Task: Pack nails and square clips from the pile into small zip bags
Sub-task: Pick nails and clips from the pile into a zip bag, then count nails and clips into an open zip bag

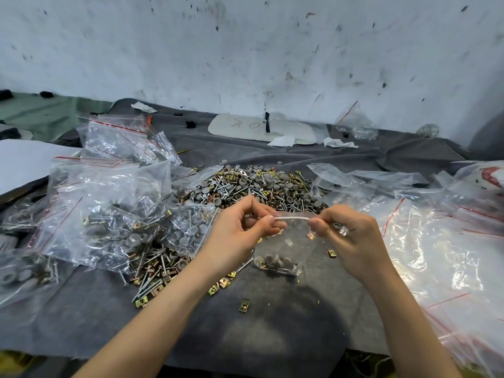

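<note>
A small clear zip bag (283,251) hangs between both hands above the grey cloth, with grey caps and a brass square clip lying in its bottom. My left hand (240,227) pinches the left end of the bag's top strip. My right hand (346,230) pinches the right end. Behind the hands lies the pile (253,189) of nails, grey caps and brass square clips. More nails and square clips (158,271) spill at the left of my left forearm. Loose square clips (244,306) lie on the cloth below the bag.
Filled zip bags (109,214) are heaped at the left. Empty zip bags (436,241) with red strips cover the right side. A white board (245,129) and crumpled tissues (338,143) lie near the stained wall. The grey cloth (272,331) ends at the near table edge.
</note>
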The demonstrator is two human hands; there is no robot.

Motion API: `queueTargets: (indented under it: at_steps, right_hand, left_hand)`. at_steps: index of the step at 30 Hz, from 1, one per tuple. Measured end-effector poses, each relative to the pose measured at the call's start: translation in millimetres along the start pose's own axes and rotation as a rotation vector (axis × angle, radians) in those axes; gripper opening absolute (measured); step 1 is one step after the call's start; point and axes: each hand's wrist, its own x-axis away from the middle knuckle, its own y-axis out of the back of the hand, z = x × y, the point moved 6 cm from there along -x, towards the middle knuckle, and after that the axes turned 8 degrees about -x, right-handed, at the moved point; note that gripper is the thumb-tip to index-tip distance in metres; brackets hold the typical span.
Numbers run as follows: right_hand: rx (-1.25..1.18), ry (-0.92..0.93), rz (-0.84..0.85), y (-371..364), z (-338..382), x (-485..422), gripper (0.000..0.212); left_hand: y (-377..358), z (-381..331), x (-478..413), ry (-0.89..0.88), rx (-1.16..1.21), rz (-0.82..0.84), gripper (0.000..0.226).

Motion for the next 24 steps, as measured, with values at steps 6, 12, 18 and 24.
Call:
queueTargets:
  at_steps: [6, 12, 18, 24]
  right_hand:
    - [-0.073, -0.042, 0.075, -12, 2, 1, 0.014]
    - [-0.074, 0.017, 0.054, -16, 1, 4, 0.021]
    - [-0.302, -0.072, -0.063, -12, -11, 12, 0.008]
    - [-0.403, -0.147, -0.065, -17, -21, 18, 0.007]
  left_hand:
    - [-11, 0, -2, 0.025, -0.05, 0.062, 0.008]
    - [-13, 3, -4, 0.044, -0.03, 0.065, 0.007]
    - [-2, 9, -2, 0.062, 0.212, -0.053, 0.018]
    - [-7, 9, -4, 0.071, 0.199, 0.041, 0.016]
